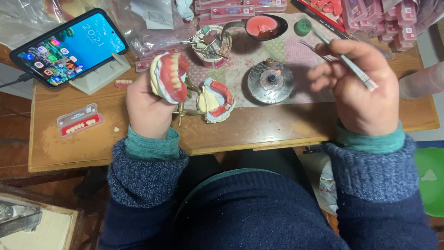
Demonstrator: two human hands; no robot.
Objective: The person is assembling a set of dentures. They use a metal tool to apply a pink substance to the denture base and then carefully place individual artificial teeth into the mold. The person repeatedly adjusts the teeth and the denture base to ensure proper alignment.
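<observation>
Hands grip a denture model (170, 76) (left (148, 109)) and metal tool (351, 65) (right (363, 90)), burner (270, 81) and second model (216, 101) between.

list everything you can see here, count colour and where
denture model: 1, red gums with pale teeth on a cream cast, held in the left hand
second denture model: 1, red and cream, on the table beside the first
metal tool: 1, silver, held in the right hand
phone: 1, black with a lit screen, propped on a stand at far left
tooth card: 1, red with pale teeth, on the table at left
round metal dish: 1, grey, centre of the table
ladle: 1, dark with pink wax, at the top
tool cup: 1, pale, at top centre
table: 1, brown wood
left hand: 1, gripping the model
right hand: 1, gripping the tool
</observation>
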